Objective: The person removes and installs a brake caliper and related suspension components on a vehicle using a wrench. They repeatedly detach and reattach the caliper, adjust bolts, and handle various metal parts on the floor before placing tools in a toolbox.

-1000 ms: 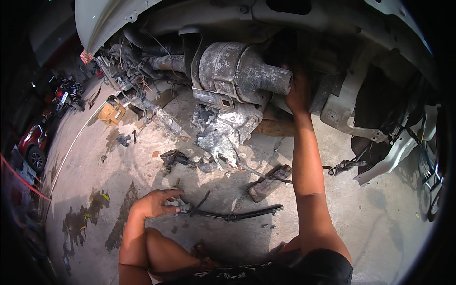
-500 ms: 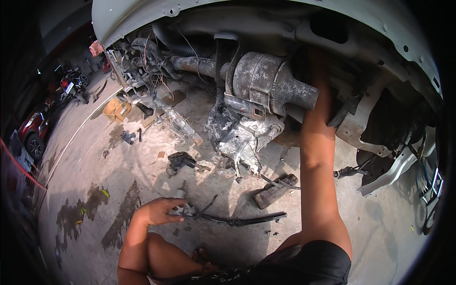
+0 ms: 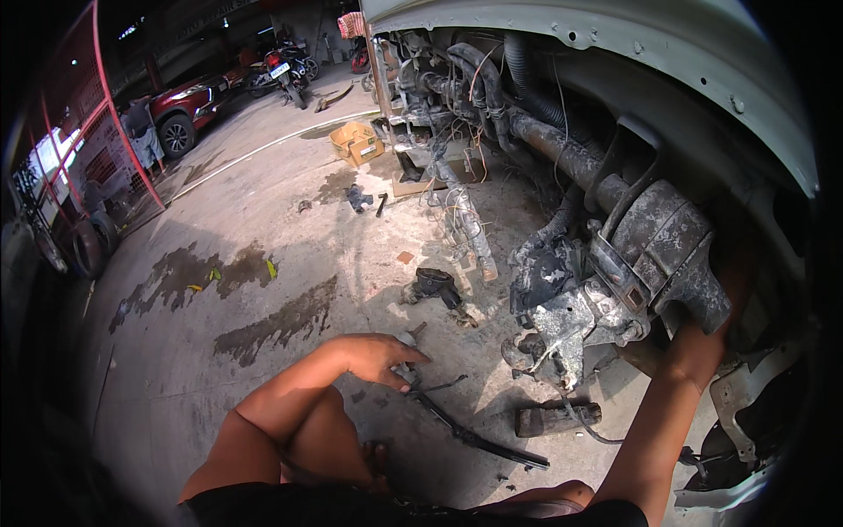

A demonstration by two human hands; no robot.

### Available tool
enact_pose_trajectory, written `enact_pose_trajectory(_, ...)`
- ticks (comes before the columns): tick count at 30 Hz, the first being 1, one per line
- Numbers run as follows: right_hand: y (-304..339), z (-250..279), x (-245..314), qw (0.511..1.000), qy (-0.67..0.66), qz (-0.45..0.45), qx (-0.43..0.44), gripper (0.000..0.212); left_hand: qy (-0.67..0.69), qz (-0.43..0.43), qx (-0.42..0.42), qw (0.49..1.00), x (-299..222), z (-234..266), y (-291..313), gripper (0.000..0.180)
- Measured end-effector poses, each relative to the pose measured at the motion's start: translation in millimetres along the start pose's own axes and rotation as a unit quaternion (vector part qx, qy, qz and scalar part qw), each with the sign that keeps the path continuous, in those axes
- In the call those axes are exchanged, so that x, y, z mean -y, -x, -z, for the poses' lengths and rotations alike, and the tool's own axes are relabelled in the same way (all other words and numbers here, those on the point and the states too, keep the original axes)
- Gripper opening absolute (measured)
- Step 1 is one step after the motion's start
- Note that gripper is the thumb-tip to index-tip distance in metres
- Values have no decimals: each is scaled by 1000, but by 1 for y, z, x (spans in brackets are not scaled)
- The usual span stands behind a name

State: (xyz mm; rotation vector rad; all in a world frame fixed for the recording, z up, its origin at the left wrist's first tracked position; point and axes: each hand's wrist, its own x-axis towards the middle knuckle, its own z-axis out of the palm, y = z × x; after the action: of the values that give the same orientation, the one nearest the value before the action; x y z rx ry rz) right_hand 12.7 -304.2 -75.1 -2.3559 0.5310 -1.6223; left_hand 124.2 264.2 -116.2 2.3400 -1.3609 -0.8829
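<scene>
My left hand [image 3: 385, 360] hangs over my bent left knee with its fingers loosely stretched and apart, holding nothing. It is just above a small grey metal part [image 3: 407, 341] on the floor. My right forearm [image 3: 676, 386] reaches up behind a thick, rusty cylindrical metal part [image 3: 659, 233] under the vehicle's pale fender [image 3: 632, 44]. The right hand is hidden in the shadow there, so its fingers and anything they touch cannot be seen. A bracket [image 3: 566, 329], crusted with grey dirt, hangs below the cylinder.
On the concrete lie a black wiper-like strip [image 3: 479, 439], a wooden block [image 3: 558, 419], a dark metal part [image 3: 436, 285] and a cardboard box [image 3: 356, 143]. Loose wires [image 3: 465, 145] hang from the frame. Farther off are a red car [image 3: 189, 105], a motorcycle [image 3: 285, 75] and a person [image 3: 140, 132].
My view has swung left, so the vehicle's parts now lie farther right and more of the yard shows. My right arm still reaches behind the cylinder; the left hand stays by the knee.
</scene>
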Motion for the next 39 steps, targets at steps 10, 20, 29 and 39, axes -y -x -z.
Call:
enact_pose_trajectory(10,11,-3,-9,999,-20,-8,32,36,-7,-4,26,1000,-3,7,-29,72)
enact_pose_trajectory(20,25,-3,10,999,-37,-4,36,38,-23,-29,4,999,5,0,-39,73)
enact_pose_trajectory(29,38,25,27,998,-46,10,-35,40,-13,-49,1,999,-10,10,-34,69)
enact_pose_trajectory(39,-135,-4,43,968,1,86,-237,42,26,-15,31,999,-21,2,-30,67)
